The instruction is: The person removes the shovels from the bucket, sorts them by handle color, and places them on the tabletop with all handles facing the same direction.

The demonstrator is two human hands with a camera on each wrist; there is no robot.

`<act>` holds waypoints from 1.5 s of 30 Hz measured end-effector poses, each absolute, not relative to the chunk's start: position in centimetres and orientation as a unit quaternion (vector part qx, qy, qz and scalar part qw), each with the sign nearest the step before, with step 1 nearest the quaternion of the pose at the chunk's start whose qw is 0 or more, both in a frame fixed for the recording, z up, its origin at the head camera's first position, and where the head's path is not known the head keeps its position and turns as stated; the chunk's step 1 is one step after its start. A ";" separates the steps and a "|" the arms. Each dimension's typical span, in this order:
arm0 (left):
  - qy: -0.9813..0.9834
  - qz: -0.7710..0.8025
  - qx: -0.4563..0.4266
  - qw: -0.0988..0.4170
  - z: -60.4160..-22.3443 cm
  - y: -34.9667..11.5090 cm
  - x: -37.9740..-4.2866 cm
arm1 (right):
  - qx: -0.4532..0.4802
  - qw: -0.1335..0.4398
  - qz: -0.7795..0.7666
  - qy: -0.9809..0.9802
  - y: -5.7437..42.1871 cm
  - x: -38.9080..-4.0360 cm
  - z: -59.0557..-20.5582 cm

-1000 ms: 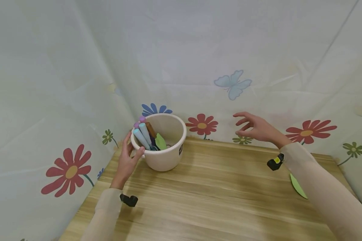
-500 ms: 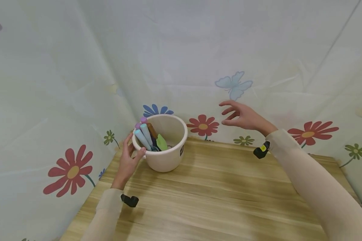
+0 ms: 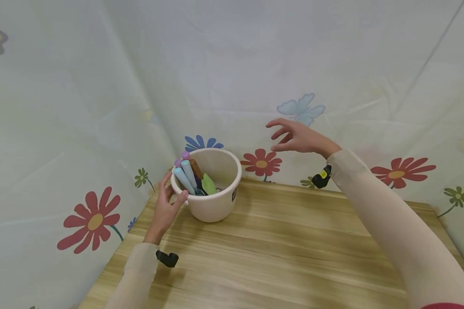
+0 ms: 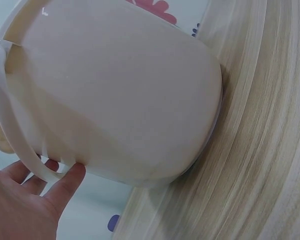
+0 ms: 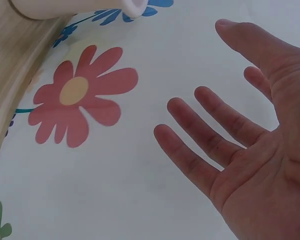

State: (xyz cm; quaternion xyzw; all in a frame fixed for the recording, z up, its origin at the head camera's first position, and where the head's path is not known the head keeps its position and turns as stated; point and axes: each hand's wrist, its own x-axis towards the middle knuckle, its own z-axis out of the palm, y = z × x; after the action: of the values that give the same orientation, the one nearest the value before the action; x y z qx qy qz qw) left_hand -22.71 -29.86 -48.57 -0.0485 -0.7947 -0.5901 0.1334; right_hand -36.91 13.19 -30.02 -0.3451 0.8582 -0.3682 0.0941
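On the left of the wooden table in the head view stands a white plastic bucket (image 3: 212, 208). Several handled things lean inside it: light blue handles (image 3: 183, 179), purple handle ends (image 3: 185, 155), a brown handle (image 3: 196, 168) and a light green blade-like piece (image 3: 208, 184); their lower parts are hidden. My left hand (image 3: 166, 212) holds the bucket by its left side, thumb near the rim. In the left wrist view that thumb (image 4: 67, 185) lies against the bucket wall by its white carrying handle (image 4: 12, 122). Raised to the right of the bucket, my right hand (image 3: 303, 137) has loosely spread fingers and holds nothing.
The wooden table (image 3: 286, 249) meets a pale curtain (image 3: 232, 77) printed with flowers and a butterfly at its back and sides. Behind the bucket, the curtain is close. A red edge (image 3: 444, 306) shows at the bottom right.
My right hand has moved left and up, nearer the bucket. A green piece on the table's right side has gone from sight. My left hand keeps its hold on the bucket.
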 end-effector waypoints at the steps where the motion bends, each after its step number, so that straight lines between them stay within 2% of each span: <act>1: -0.795 -0.590 -0.048 0.134 -48.6 -29.9 -22.7 | -0.345 0.097 -0.368 0.858 12.9 -37.0 -29.8; 14: -0.793 -0.591 -0.051 0.141 -48.5 -30.0 -22.6 | -0.374 0.135 -0.350 0.848 7.4 -37.7 -28.6; 30: -0.789 -0.597 -0.055 0.136 -48.7 -29.2 -22.7 | -0.379 0.168 -0.386 0.824 0.4 -39.3 -30.5; 45: -0.788 -0.594 -0.068 0.145 -48.8 -29.5 -23.0 | -0.370 0.130 -0.435 0.810 -5.9 -39.9 -33.8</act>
State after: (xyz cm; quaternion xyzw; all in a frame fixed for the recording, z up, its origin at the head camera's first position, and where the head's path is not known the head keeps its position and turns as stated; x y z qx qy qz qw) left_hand -22.98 -29.55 -48.84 -0.0677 -0.7881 -0.5944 0.1448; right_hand -39.88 -5.91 -33.78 -0.3704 0.8103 -0.4351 0.1298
